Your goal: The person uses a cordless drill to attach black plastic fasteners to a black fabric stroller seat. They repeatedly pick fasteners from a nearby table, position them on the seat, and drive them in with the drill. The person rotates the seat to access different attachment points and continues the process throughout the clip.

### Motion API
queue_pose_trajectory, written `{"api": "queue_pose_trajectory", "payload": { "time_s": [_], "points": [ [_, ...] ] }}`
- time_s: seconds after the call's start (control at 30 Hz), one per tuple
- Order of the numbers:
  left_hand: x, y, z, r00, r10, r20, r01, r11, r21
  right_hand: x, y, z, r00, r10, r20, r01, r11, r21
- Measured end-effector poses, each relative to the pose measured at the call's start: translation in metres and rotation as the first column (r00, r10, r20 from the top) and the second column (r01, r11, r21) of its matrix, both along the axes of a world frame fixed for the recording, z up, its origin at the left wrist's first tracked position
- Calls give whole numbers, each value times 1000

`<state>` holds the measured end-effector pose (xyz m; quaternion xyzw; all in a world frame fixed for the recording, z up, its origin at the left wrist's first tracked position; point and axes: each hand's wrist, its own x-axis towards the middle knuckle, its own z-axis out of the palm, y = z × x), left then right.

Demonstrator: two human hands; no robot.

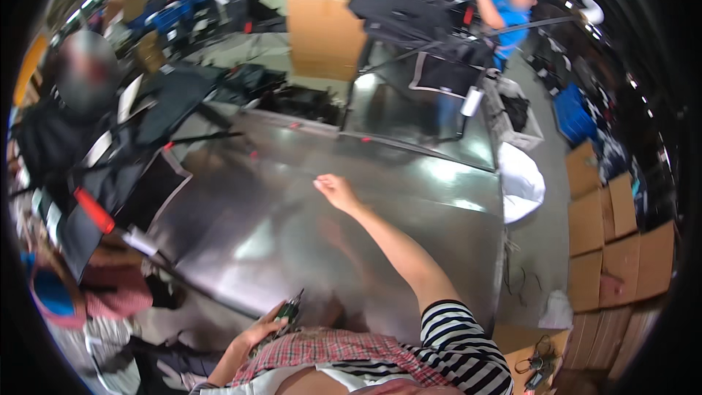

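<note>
Low at the front edge of the metal table (292, 249), my left hand (257, 332) is wrapped round a dark green hand tool (289, 311). A thin pointed metal tip sticks up from the tool; its exact kind is unclear. Stretched out over the middle of the tabletop is my right hand (336, 192), its fingers pinched together. Whatever may be between those fingertips is too small to make out. Left of my hands lies black fabric with a pale edge (157, 186), beside a blurred red handle (94, 211).
A co-worker in blue (512, 25) raises an arm at the far right; another person (80, 88) is at the left. A cardboard box (325, 25) stands beyond the table. On the right are a white sack (521, 184), a grey crate (532, 130) and open cartons (621, 241).
</note>
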<state>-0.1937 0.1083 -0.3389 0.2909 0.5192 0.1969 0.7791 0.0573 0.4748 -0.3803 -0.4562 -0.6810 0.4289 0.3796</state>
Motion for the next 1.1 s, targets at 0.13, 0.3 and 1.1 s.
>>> {"api": "queue_pose_trajectory", "payload": {
  "time_s": [0.13,0.3,1.1],
  "points": [
    [74,54,38,999,2,-41,-13,964,-264,216,72,-74,854,-520,8,519,852,72],
    [125,77,52,979,-88,-186,21,941,-337,411,227,-19,563,-826,-11,762,514,395],
    [85,12,32,925,-368,-95,378,917,125,190,-145,205,880,-469,78,370,777,510]
  ]
}}
